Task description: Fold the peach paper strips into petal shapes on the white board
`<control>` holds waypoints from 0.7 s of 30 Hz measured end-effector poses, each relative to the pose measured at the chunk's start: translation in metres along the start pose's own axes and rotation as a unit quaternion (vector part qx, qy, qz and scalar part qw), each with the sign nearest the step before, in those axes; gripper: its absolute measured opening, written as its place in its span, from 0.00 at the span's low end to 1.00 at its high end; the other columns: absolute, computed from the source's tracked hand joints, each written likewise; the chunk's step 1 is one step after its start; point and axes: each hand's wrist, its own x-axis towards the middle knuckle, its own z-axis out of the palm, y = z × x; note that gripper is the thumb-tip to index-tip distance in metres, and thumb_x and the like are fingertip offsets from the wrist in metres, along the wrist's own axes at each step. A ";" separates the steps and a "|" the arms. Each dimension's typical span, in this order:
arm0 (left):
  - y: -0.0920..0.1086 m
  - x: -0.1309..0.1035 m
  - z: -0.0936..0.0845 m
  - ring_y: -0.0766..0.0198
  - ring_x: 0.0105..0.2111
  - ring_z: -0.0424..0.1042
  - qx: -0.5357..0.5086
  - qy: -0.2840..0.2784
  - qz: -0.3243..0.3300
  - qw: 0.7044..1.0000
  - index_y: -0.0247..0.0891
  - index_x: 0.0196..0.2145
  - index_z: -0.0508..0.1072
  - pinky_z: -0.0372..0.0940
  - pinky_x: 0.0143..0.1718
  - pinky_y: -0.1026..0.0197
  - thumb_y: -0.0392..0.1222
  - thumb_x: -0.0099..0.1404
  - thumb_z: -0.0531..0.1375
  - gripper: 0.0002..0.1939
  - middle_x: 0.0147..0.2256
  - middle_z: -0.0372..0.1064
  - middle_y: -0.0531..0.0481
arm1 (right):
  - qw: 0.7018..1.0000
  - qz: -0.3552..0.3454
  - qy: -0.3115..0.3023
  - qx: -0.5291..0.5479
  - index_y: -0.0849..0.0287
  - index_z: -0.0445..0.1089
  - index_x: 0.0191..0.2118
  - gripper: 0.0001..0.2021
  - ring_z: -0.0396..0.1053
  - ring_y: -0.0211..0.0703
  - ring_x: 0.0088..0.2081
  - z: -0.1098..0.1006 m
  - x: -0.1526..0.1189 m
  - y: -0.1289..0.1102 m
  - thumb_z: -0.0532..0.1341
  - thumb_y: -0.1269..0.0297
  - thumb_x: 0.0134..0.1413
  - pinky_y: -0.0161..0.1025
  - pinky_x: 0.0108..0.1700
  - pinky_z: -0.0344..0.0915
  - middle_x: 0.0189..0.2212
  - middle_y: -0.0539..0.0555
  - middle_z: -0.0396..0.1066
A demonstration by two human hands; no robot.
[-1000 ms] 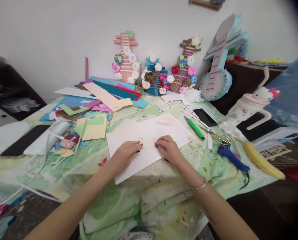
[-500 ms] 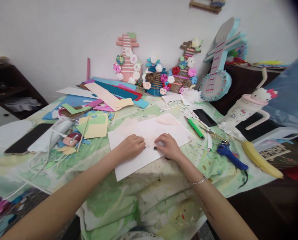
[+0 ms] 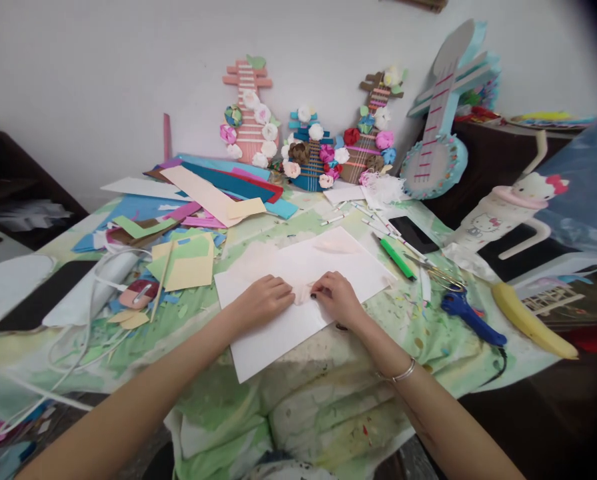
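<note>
Both hands work at one spot near the middle of the white sheet [image 3: 303,293]: the left hand [image 3: 263,301] lies knuckles-up with its fingers curled onto a small pale pink piece [image 3: 303,292], and the right hand [image 3: 337,298] meets it from the other side, fingertips pinching the same piece. The grasp on both sides is a light fingertip pinch rather than a fist; how much of the piece is caught under the fingers cannot be told, since the knuckles hide it. The sheet lies flat on the paint-spattered green cloth [image 3: 218,400], its near corner reaching the table's front edge, and the pink piece rests on it between the two hands. Judged from this, the work is a fine fold or shaping of the pink piece; it would be done best with both wrists kept low on the sheet to pin it, pressure kept at the fingertips, and the crease worked outward from the meeting point so the soft material does not tear. The green marker [image 3: 396,257], the scissors [image 3: 435,273] and the blue glue gun [image 3: 471,317] lie to the right, apart from the sheet; coloured offcuts [image 3: 188,257] lie to the left.
</note>
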 end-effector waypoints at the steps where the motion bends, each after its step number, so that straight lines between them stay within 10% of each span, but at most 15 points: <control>1: 0.000 -0.001 0.001 0.58 0.39 0.69 0.001 0.004 0.003 1.000 0.35 0.37 0.71 0.62 0.39 0.57 0.33 0.69 0.50 0.10 0.37 0.72 0.43 | 1.000 0.001 -0.001 0.002 0.57 0.71 0.29 0.06 0.63 0.45 0.38 0.000 0.000 0.000 0.61 0.76 0.50 0.41 0.41 0.57 0.31 0.52 0.69; 8: 0.004 -0.001 0.008 0.59 0.38 0.70 -0.063 0.071 -0.080 0.992 0.35 0.37 0.72 0.65 0.39 0.56 0.35 0.68 0.52 0.09 0.36 0.74 0.45 | 0.998 -0.063 -0.008 0.000 0.57 0.67 0.42 0.19 0.61 0.49 0.43 -0.006 -0.010 -0.011 0.69 0.61 0.43 0.45 0.45 0.56 0.39 0.55 0.67; 15: 0.007 0.001 0.006 0.58 0.36 0.70 -0.052 0.081 -0.079 0.992 0.34 0.36 0.72 0.66 0.38 0.54 0.36 0.67 0.53 0.08 0.37 0.74 0.45 | 0.992 -0.094 0.079 -0.014 0.57 0.66 0.33 0.06 0.63 0.45 0.39 -0.005 -0.016 -0.007 0.57 0.75 0.55 0.43 0.41 0.56 0.32 0.52 0.70; 21: 0.007 -0.002 0.012 0.58 0.38 0.70 -0.075 0.103 -0.104 0.986 0.34 0.37 0.72 0.66 0.41 0.53 0.33 0.66 0.54 0.07 0.38 0.74 0.45 | 0.995 -0.089 0.030 -0.028 0.57 0.65 0.37 0.06 0.62 0.47 0.41 -0.006 -0.013 -0.003 0.58 0.74 0.55 0.45 0.43 0.57 0.35 0.53 0.71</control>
